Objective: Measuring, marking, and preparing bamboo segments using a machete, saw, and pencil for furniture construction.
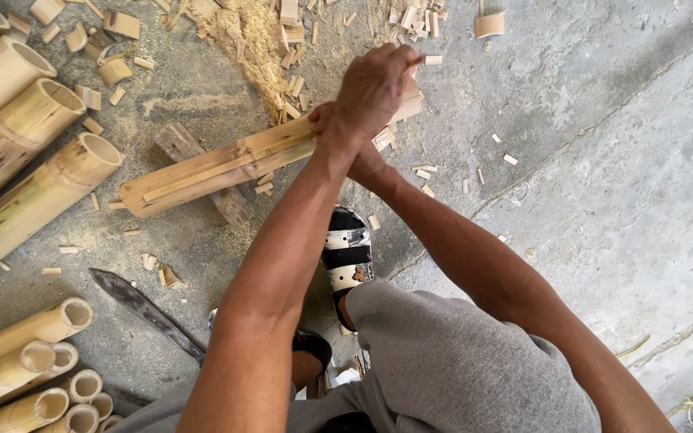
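Centre frame: left hand (pixel 374 88) and right hand (pixel 362 160) clench the split bamboo slat (pixel 218 167); advisable to pry steadily, bracing it on the wood block (pixel 202 172).

Bamboo workshop: poles (pixel 18 128), shavings (pixel 242 36)

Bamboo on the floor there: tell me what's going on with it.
A person crouches over a split bamboo piece that lies propped across a wooden block on the concrete floor. Both hands grip its far end: the left hand on top, the right hand mostly hidden beneath it. A long blade lies untouched by the person's foot. Whole bamboo poles are stacked at the left, with chips and shavings scattered beyond.
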